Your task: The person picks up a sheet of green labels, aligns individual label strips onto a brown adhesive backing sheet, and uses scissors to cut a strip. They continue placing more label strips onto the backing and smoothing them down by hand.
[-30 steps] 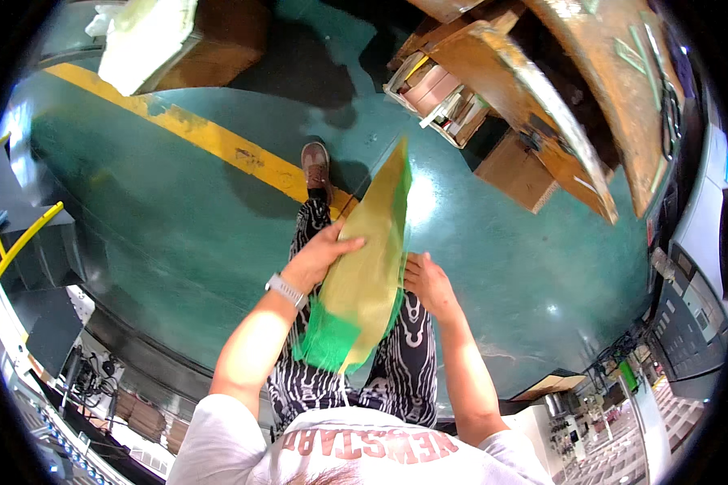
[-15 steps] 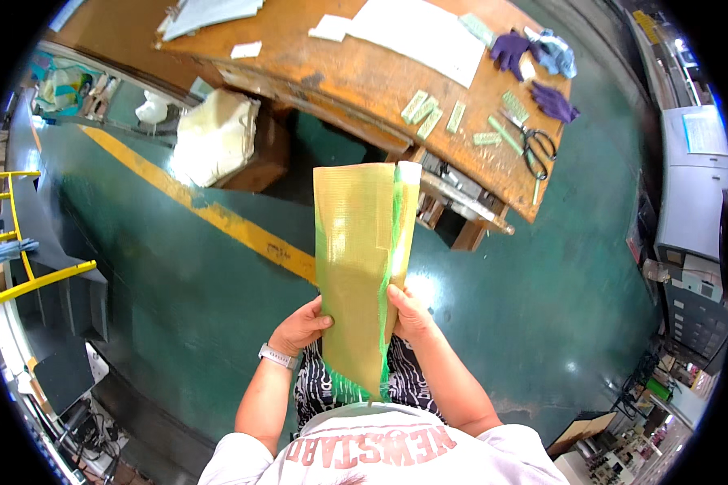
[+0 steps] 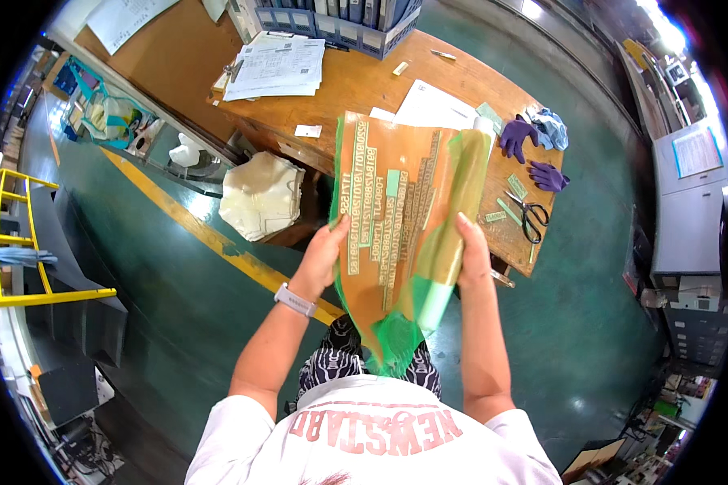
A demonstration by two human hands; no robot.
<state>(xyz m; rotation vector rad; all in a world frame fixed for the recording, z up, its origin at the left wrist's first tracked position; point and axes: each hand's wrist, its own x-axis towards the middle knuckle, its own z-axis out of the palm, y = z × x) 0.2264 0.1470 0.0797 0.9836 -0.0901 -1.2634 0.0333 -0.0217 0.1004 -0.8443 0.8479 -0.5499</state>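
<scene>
Between my two hands an orange-brown sheet with green edges (image 3: 364,291) is spread in front of my lap. Rows of pale green, lettered strips (image 3: 368,194) lie across its surface. Along the right side the sheet curls round a pale tube (image 3: 437,305), whose lower end shows light green. My left hand (image 3: 322,257) is closed on the left edge, thumb on top. On the rolled right side, my right hand (image 3: 472,246) grips with its thumb up; its other fingers are mostly hidden. At the bottom the green mesh hangs bunched over my legs.
Ahead stands a wooden desk (image 3: 299,113) with papers, a blue file rack (image 3: 356,40), black-handled scissors (image 3: 534,222), purple gloves (image 3: 548,176) and several green strips. A cream-covered stool (image 3: 260,198) is beside it. A yellow frame (image 3: 44,299) stands at the left.
The folded sheet has been opened out, showing the lettered strips inside. My hands have moved up and farther apart. The view now takes in more of the desk, including the file rack.
</scene>
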